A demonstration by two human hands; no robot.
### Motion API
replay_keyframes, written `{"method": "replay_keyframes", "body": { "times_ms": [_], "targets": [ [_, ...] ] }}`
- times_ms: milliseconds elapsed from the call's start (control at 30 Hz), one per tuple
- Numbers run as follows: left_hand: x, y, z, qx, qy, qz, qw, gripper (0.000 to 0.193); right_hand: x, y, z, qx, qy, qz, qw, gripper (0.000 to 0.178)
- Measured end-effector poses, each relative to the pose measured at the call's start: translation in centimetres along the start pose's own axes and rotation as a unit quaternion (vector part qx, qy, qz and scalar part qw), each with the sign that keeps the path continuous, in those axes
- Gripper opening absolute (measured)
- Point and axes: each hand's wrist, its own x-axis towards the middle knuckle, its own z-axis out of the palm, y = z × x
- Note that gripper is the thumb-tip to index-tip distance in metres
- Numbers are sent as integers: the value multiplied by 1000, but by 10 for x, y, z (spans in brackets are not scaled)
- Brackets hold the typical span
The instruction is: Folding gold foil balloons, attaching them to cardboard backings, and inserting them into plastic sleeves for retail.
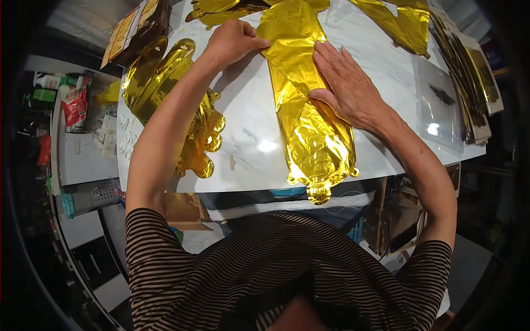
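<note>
A deflated gold foil balloon [301, 83], folded into a long strip, lies on the white marbled table [243, 138]. Its scalloped near end hangs slightly over the front edge. My left hand [234, 43] is closed in a pinch at the strip's left edge, toward the far side. Flat along the right edge rests my right hand [350, 85], fingers stretched out and thumb lying on the foil. To the left, partly behind my left forearm, is another flat gold foil balloon [160, 77] with rounded lobes.
More gold foil [406, 25] lies at the far right, with some at the far middle. A clear plastic sheet [439, 105] and a stack of flat packs [464, 71] sit along the right edge. A box of packets [138, 30] stands far left. Shelves [83, 149] with bottles flank the table.
</note>
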Motion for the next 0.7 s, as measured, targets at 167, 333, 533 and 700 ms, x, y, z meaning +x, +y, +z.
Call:
{"method": "replay_keyframes", "body": {
  "times_ms": [167, 333, 533, 700],
  "targets": [
    [-1, 7, 2, -186, -1, 2, 983, 28, -2, 1, 3, -1, 19, 3, 1000, 78],
    [-9, 31, 8, -545, -63, -67, 833, 13, -6, 1, 3, 19, 41, -4, 999, 79],
    [-4, 21, 18, -596, -42, -120, 793, 17, -3, -4, -1, 67, 40, 0, 997, 83],
    [-13, 46, 22, -582, -38, -148, 799, 29, -8, 3, 3, 71, 39, 14, 997, 87]
  ]
}}
